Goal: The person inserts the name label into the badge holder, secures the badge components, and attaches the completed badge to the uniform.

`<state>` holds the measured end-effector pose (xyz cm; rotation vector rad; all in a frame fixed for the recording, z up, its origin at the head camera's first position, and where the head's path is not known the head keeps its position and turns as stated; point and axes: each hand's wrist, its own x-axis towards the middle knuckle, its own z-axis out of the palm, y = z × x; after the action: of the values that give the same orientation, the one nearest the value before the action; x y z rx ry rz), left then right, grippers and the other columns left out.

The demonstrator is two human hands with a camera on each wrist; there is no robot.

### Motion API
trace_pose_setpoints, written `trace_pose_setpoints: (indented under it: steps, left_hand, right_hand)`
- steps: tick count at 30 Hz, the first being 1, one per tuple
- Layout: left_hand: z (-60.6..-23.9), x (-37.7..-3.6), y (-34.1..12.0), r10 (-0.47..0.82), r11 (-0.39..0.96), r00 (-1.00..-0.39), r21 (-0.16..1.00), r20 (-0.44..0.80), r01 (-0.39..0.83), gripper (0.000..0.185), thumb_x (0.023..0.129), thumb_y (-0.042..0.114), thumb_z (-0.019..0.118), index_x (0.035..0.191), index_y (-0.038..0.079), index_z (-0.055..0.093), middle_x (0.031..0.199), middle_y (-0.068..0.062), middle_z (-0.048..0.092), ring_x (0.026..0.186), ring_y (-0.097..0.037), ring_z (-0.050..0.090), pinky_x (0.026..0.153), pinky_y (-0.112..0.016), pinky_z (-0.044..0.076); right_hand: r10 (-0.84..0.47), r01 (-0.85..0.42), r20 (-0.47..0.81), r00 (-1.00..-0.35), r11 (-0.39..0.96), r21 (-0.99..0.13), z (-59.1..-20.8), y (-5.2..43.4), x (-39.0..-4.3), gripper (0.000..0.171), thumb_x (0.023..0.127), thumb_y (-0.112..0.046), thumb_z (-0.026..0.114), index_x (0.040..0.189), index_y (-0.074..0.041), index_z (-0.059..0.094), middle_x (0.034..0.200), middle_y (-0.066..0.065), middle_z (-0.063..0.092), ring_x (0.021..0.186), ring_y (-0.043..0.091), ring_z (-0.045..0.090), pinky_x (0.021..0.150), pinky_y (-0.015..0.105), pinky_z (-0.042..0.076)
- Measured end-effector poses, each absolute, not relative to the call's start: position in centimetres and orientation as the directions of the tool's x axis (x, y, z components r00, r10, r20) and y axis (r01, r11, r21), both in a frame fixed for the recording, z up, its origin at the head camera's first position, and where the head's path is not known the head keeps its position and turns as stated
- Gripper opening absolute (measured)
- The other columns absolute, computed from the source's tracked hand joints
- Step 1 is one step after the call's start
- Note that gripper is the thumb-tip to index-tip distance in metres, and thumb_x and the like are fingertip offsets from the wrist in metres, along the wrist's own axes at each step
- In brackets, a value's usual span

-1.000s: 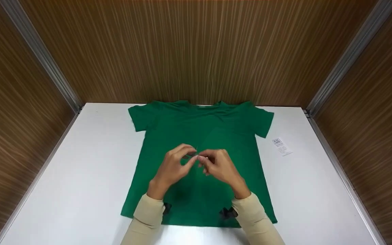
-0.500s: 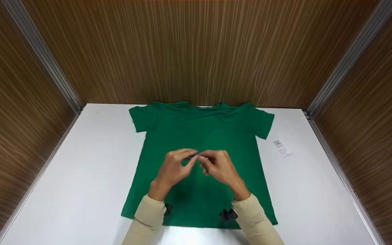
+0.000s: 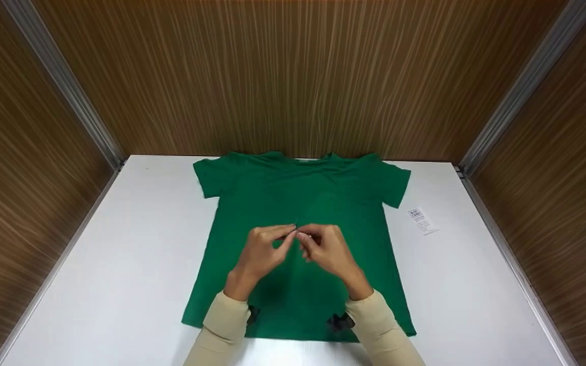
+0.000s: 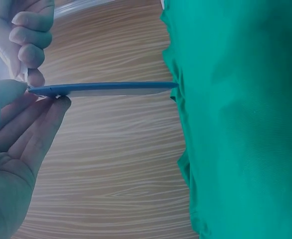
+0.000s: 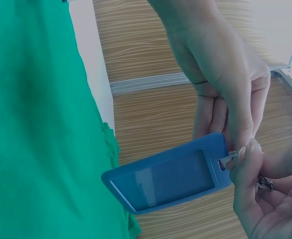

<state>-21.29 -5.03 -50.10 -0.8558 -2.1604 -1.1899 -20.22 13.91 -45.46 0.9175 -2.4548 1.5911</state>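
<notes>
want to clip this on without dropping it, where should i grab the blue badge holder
Probably by its clip end, where both hands already meet. The blue badge holder is flat and thin, edge-on in the left wrist view, so pinch its two faces near the slot. The left hand holds there; the right hand works the metal clip.

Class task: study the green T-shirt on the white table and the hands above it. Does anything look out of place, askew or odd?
The green T-shirt lies flat and fairly straight. Odd item: a blue badge holder, pinched between the left hand and right hand above the shirt. A small printed card lies askew on the white table beside the shirt's sleeve.
</notes>
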Motion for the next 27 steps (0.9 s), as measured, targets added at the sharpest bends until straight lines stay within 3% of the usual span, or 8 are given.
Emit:
trace_pose_setpoints:
  steps: [8, 13, 23, 27]
  left_hand:
    - [-50.1, -21.3, -5.1, 0.276, 0.429, -0.64, 0.503, 0.717, 0.75, 0.016, 0.097, 0.003, 0.069, 0.109, -0.002, 0.079, 0.102, -0.019, 0.079, 0.087, -0.023, 0.078, 0.076, -0.032, 0.064]
    - [-50.3, -21.3, -5.1, 0.272, 0.421, -0.628, 0.496, 0.729, 0.759, 0.016, 0.096, 0.002, 0.07, 0.109, -0.003, 0.078, 0.099, -0.018, 0.079, 0.082, -0.022, 0.077, 0.072, -0.036, 0.064]
    - [-50.4, -21.4, -5.1, 0.273, 0.414, -0.631, 0.504, 0.726, 0.758, 0.016, 0.097, 0.003, 0.07, 0.108, -0.003, 0.078, 0.096, -0.017, 0.079, 0.08, -0.02, 0.076, 0.071, -0.035, 0.064]
    - [-50.4, -21.5, -5.0, 0.276, 0.406, -0.635, 0.511, 0.722, 0.758, 0.016, 0.097, 0.003, 0.069, 0.108, -0.003, 0.078, 0.095, -0.017, 0.079, 0.079, -0.02, 0.076, 0.07, -0.036, 0.064]
  right_hand:
    - [-0.424, -0.524, 0.39, -0.817, 0.266, -0.809, -47.7, 14.1, -21.5, 0.021, 0.105, -0.011, 0.058, 0.109, -0.001, 0.076, 0.073, 0.015, 0.069, 0.054, 0.023, 0.063, 0.051, 0.022, 0.054]
    - [-0.415, -0.521, 0.394, -0.82, 0.258, -0.813, -47.8, 14.0, -21.5, 0.021, 0.105, -0.01, 0.058, 0.108, 0.0, 0.076, 0.072, 0.016, 0.07, 0.053, 0.024, 0.063, 0.05, 0.021, 0.053]
    - [-0.422, -0.531, 0.401, -0.813, 0.255, -0.808, -48.0, 14.0, -21.6, 0.021, 0.105, -0.008, 0.058, 0.11, 0.003, 0.075, 0.071, 0.021, 0.067, 0.052, 0.008, 0.056, 0.049, 0.022, 0.051]
    - [-0.42, -0.55, 0.421, -0.804, 0.26, -0.794, -48.0, 14.1, -21.6, 0.02, 0.105, -0.007, 0.058, 0.109, 0.002, 0.075, 0.068, 0.017, 0.067, 0.051, 0.006, 0.055, 0.048, 0.022, 0.05]
